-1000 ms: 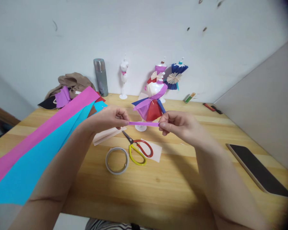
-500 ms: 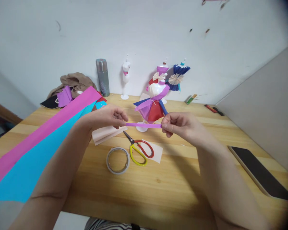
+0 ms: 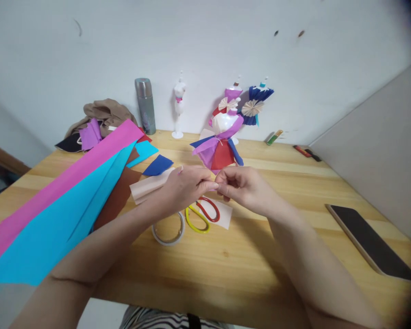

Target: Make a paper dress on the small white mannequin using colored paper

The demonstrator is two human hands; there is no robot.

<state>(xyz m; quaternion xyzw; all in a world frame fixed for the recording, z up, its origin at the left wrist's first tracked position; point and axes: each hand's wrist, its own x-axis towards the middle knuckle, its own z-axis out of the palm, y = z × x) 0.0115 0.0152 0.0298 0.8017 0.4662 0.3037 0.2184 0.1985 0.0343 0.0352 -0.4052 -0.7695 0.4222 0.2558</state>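
My left hand [image 3: 192,185] and my right hand [image 3: 238,185] meet fingertip to fingertip above the table, both closed in a pinch. Between them is the narrow purple paper strip, now almost wholly hidden by the fingers. Just behind stands a small white dress form [image 3: 226,121] dressed in purple, red and blue paper. Below the hands lie scissors [image 3: 208,210] with one red and one yellow handle, their blades covered by my left hand. A roll of tape [image 3: 167,242] lies beside them, partly under my left forearm. A pale paper piece [image 3: 224,217] sits under the scissors.
Long pink [image 3: 71,183] and blue paper sheets [image 3: 55,233] spread over the left side. A blue scrap [image 3: 159,165] and folded beige paper [image 3: 147,188] lie nearby. Behind stand a flask [image 3: 145,107], a bare dress form [image 3: 179,109] and two dressed ones. A phone [image 3: 370,240] lies right.
My hands have come together; the purple strip stretched between them before is now mostly out of sight. My left hand moved right, uncovering the blue scrap and brown paper.
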